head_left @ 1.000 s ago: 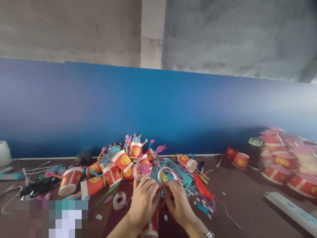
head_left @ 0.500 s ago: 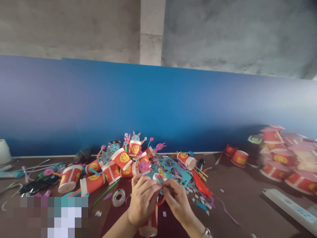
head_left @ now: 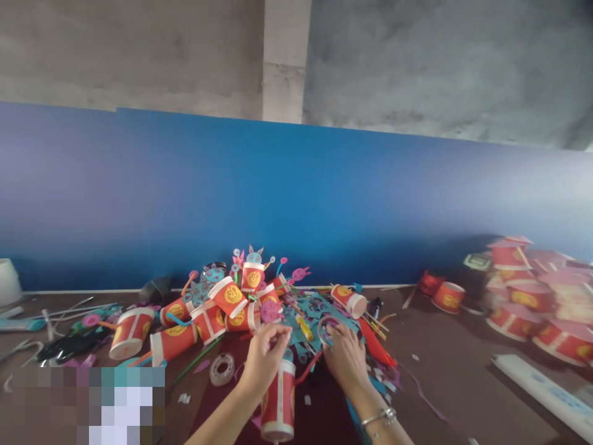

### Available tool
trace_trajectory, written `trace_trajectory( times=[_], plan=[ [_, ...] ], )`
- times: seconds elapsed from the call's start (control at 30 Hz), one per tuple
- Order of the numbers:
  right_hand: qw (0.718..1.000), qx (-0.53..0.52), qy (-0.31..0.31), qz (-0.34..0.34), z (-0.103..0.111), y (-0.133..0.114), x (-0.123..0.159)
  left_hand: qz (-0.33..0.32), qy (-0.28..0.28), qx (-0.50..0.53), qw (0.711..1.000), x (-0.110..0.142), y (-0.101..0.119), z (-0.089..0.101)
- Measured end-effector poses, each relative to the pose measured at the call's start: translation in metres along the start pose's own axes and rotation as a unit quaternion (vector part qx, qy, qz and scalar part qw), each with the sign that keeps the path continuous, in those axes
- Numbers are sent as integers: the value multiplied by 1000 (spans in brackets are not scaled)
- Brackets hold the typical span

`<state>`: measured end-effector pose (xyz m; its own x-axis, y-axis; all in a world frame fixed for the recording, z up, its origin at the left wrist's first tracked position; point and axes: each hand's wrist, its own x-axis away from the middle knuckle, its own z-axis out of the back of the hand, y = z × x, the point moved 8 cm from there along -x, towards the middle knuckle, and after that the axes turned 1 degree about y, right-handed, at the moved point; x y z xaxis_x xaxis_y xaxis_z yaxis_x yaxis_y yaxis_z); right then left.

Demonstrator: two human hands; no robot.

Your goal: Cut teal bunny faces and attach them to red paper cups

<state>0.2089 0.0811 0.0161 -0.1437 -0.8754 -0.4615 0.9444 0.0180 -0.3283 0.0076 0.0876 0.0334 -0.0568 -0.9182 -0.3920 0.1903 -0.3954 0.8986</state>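
My left hand (head_left: pixel 266 358) is closed in a pinch, and a small pale bit, seemingly a piece of tape, shows at its fingertips. Right below it lies a red paper cup (head_left: pixel 279 405) with white stripes, its base toward me; a red strip (head_left: pixel 308 369) sticks out from its side. My right hand (head_left: pixel 346 358), back upward, has its fingers on a roll of tape (head_left: pixel 326 329) over the blue paper scraps (head_left: pixel 317 309). The right fingertips are partly hidden. Between the hands is a yellow tool (head_left: pixel 304 329), perhaps a cutter.
Several decorated red cups (head_left: pixel 228 298) are heaped behind my left hand. Another tape roll (head_left: pixel 222 369) lies left of my cup. A stack of red cup pieces (head_left: pixel 528 296) and a white power strip (head_left: pixel 542 389) are at the right. A blue panel (head_left: pixel 296 198) stands behind the table.
My hands have moved apart. The right hand carried the tape roll to the right, over the scraps; the left stayed above the cup, which is now more fully visible.
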Motion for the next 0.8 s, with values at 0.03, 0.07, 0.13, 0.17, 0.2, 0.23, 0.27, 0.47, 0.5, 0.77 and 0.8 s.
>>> trace_trajectory(
  times=[0.03, 0.07, 0.13, 0.17, 0.2, 0.23, 0.27, 0.47, 0.5, 0.77, 0.8],
  plan=[
    [1000, -3, 9, 13, 2, -6, 1, 8, 2, -2, 1000, 0, -2, 0],
    [999, -16, 11, 33, 3, -14, 2, 16, 4, -4, 1000, -1, -4, 1],
    [996, -50, -17, 76, -1, -29, 6, 35, 8, -5, 999, -2, -8, 2],
    [993, -61, -36, 90, -6, -35, 7, 44, 7, -3, 999, -2, -10, 3],
    [992, -67, -52, 99, -10, -38, 9, 51, 5, 0, 999, -3, -12, 3],
    [991, -67, -62, 100, -15, -39, 11, 57, 3, 4, 998, -3, -13, 2],
    [991, -66, -66, 97, -20, -38, 12, 61, 0, 7, 998, -4, -15, 2],
    [991, -82, -56, 95, -38, -28, 14, 53, -5, 14, 998, -3, -15, 2],
    [990, -92, -49, 98, -38, -28, 14, 53, -5, 16, 998, -3, -15, 2],
    [938, -344, -27, 16, -25, -24, 3, 57, -2, 18, 998, -3, -18, 2],
    [928, -373, -22, -1, -24, -20, -1, 54, 2, 19, 998, -4, -18, 2]
  ],
)
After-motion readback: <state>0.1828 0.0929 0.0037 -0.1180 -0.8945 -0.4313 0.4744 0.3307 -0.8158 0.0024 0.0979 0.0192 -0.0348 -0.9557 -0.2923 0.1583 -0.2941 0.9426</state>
